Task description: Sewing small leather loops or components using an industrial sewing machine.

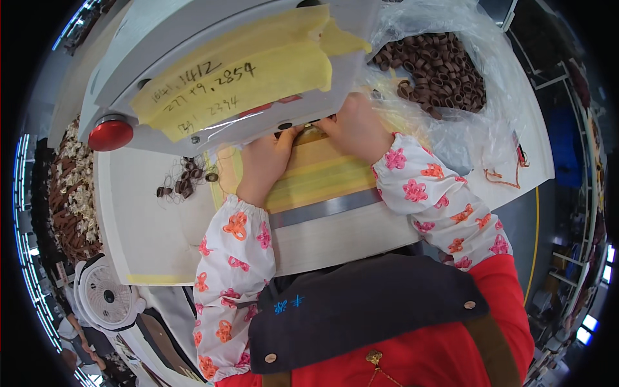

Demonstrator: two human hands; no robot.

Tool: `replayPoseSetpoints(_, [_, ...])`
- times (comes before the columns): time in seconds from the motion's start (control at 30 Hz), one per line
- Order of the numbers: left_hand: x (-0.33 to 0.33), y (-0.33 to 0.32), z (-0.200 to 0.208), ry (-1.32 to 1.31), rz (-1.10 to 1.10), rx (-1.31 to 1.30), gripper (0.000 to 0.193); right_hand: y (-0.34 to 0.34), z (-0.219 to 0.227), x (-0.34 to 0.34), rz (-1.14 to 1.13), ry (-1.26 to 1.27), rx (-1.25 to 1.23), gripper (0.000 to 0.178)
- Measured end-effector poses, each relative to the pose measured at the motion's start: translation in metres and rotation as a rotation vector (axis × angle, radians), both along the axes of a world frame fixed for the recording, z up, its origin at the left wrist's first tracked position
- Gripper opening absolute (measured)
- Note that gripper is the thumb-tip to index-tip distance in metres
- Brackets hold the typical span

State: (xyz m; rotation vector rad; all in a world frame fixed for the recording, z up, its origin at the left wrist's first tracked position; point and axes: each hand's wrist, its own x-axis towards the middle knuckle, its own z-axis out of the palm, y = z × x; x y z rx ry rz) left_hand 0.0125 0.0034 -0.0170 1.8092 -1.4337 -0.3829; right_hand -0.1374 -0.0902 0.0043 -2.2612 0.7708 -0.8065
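Observation:
In front of me stands a white machine head (258, 122), like a sewing machine, with handwritten yellow tape (245, 71) on it. Both my hands reach to its lower edge. My left hand (263, 160) has its fingers drawn together there, and my right hand (358, 132) pinches close beside it from the right. Whatever small piece lies between the fingertips is mostly hidden by the fingers and the machine. Beneath the hands, yellow tape covers the machine bed (322, 177). A few small brown loops (187, 177) with loose threads lie left of my left hand.
A clear plastic bag (509, 97) at the back right holds a heap of brown loops (442, 71). A red knob (110, 133) juts from the machine's left end. An orange cord (506, 180) lies at the table's right edge. A white fan (108, 295) stands at lower left.

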Motion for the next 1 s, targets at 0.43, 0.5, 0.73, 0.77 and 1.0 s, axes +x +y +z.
replayPoseSetpoints(0.43, [-0.011,-0.003,0.014,-0.060,0.072,0.179,0.020,0.002,0.001,-0.009,-0.054,-0.052,0.163,0.015])
replayPoseSetpoints(0.5, [-0.011,0.003,0.006,-0.257,-0.017,-0.079,0.016,0.005,-0.003,-0.009,-0.053,-0.074,0.183,0.017])
replayPoseSetpoints(0.73, [-0.028,0.041,0.020,-0.069,-0.346,-0.127,0.016,0.020,-0.002,-0.013,0.032,-0.026,0.530,0.021])
replayPoseSetpoints(0.77, [-0.029,0.044,0.019,-0.008,-0.366,-0.113,0.015,0.023,0.006,-0.014,0.043,-0.014,0.653,0.020])
replayPoseSetpoints(1.0, [-0.024,0.038,0.024,0.035,-0.208,-0.077,0.015,0.030,-0.004,-0.021,0.052,-0.173,0.611,0.012])
